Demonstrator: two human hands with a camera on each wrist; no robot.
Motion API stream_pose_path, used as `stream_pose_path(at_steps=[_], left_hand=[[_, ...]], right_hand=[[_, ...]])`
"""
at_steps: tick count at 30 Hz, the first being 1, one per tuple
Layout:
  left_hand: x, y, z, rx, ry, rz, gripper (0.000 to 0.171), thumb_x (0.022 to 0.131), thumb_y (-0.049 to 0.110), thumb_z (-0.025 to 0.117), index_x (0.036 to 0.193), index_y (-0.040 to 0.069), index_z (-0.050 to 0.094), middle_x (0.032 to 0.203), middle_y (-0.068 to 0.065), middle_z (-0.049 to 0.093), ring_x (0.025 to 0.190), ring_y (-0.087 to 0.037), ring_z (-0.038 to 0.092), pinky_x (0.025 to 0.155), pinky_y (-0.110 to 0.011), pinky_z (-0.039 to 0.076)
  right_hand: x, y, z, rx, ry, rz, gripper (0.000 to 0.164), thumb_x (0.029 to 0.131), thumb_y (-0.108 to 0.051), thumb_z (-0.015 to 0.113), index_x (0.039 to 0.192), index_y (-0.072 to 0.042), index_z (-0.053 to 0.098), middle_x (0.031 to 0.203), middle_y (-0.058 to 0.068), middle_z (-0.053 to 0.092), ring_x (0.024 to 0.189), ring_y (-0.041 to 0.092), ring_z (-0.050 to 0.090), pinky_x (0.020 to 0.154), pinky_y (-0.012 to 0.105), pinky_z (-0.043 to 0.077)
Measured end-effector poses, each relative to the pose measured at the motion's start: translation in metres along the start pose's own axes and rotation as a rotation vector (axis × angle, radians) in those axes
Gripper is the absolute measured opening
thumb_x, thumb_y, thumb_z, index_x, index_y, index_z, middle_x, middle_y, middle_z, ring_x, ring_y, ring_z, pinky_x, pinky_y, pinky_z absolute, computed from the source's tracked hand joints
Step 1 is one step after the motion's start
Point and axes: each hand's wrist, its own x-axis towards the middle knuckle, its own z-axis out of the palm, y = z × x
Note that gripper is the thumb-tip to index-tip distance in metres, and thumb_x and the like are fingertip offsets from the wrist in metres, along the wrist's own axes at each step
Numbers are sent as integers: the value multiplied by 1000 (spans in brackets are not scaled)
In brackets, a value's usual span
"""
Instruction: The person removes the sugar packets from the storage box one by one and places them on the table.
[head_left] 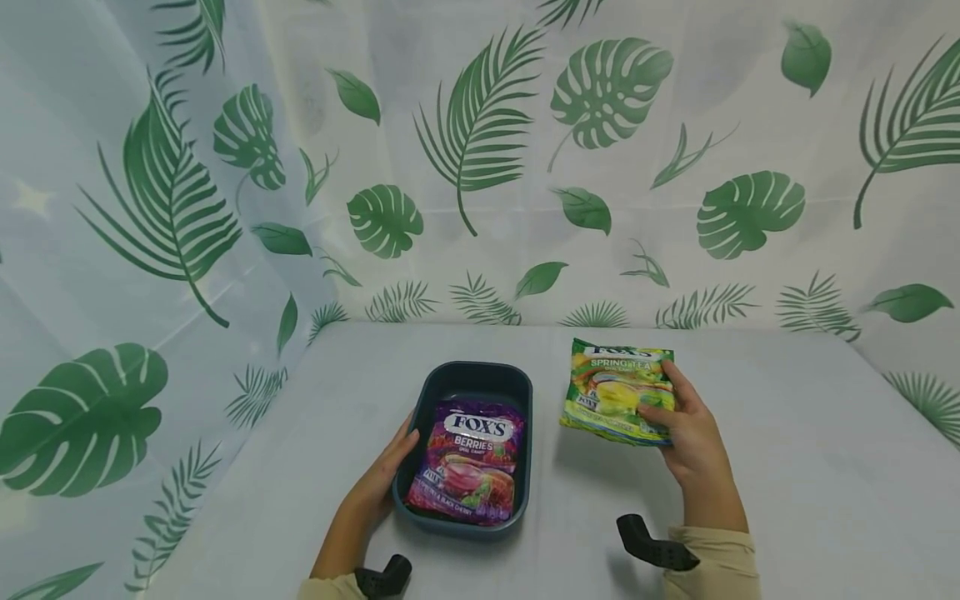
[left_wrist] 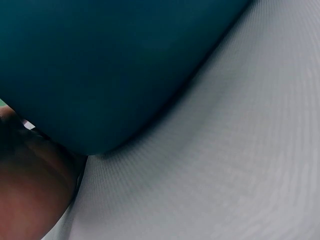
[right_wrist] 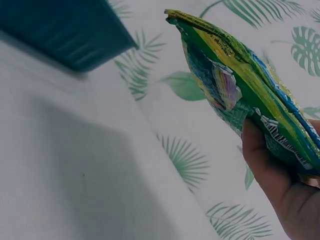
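Note:
A dark blue-green rectangular bin point(head_left: 525, 467) stands on the white table, seen from above in the head view. Inside it lies a purple bag of Fox's Berries candy point(head_left: 474, 450), label up. My left hand point(head_left: 378, 475) grips the bin's left side, thumb at the rim; its other fingers are mostly hidden. The left wrist view shows the bin's outer wall point(left_wrist: 120, 65) up close. To the right of the bin, my right hand point(head_left: 693, 433) pinches the right edge of a green-yellow bag of Fox's Spring Tea candy point(head_left: 611, 392), held above the table; the right wrist view shows its thumb against the bag point(right_wrist: 235, 85).
The white table point(head_left: 810, 483) reaches back to a curtain point(head_left: 510, 250) printed with green leaves, which also hangs along the left. The Spring Tea bag casts a shadow on the tabletop. A black wrist mount point(head_left: 652, 546) sits at each beige sleeve.

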Motion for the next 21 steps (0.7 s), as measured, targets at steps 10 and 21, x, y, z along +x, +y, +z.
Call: stream_pose_path(at_steps=[10, 21], left_hand=[[1, 0, 0, -7, -8, -5, 67, 93, 52, 36, 148, 27, 8, 155, -5, -1, 141, -34, -6, 106, -62, -1], [-1, 0, -2, -21, -27, 8, 64, 94, 50, 35, 147, 29, 8, 155, -4, -1, 141, -33, -7, 106, -62, -2]], right_hand=[[-4, -6, 8, -248, 35, 135, 83, 83, 6, 56, 144, -37, 19, 154, 7, 13, 95, 1, 48, 73, 14, 47], [-1, 5, 10, -360, 19, 146, 83, 81, 5, 56, 145, -33, 19, 153, 10, 14, 118, 23, 39, 71, 15, 44]])
